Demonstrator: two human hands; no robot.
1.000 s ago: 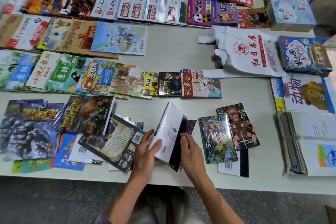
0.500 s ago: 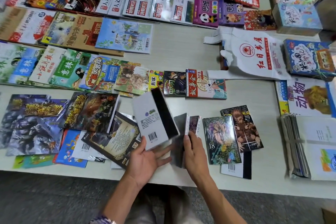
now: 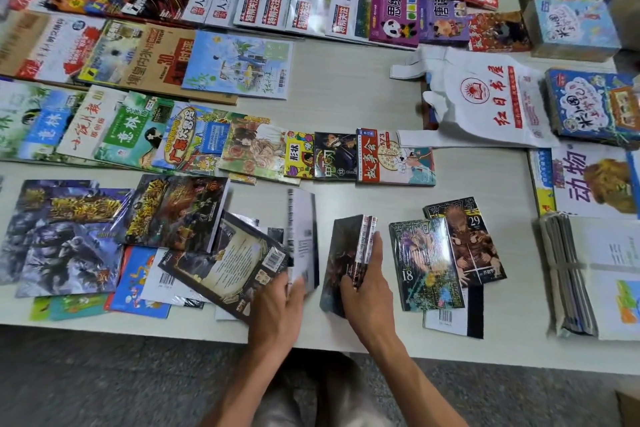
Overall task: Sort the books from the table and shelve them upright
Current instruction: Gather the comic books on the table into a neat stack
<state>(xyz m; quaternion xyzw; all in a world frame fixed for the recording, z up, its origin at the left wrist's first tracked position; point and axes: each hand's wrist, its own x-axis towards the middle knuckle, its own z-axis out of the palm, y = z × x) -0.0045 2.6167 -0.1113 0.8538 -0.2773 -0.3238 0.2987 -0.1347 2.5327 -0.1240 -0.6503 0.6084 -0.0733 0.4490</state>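
Observation:
My left hand (image 3: 277, 308) grips the lower end of a thin white-and-black book (image 3: 302, 239), held edge-on and nearly upright above the table near its front edge. My right hand (image 3: 367, 284) is closed on a small stack of dark comic books (image 3: 346, 253), standing on edge just right of the thin book. Two comics numbered 18 (image 3: 426, 263) and 29 (image 3: 467, 239) lie flat to the right. A dark book with a parchment cover (image 3: 228, 267) lies tilted under my left hand. No shelf is in view.
The white table (image 3: 346, 87) is covered with rows of flat magazines and books. A white plastic bag with red print (image 3: 485, 104) lies at the right. A strapped bundle of booklets (image 3: 588, 274) sits at the right front. The table's front edge (image 3: 138, 329) runs below my hands.
My left hand has taken the white-and-black book off the stack, swung it leftward and turned it edge-on. My right hand stays on the remaining comic stack.

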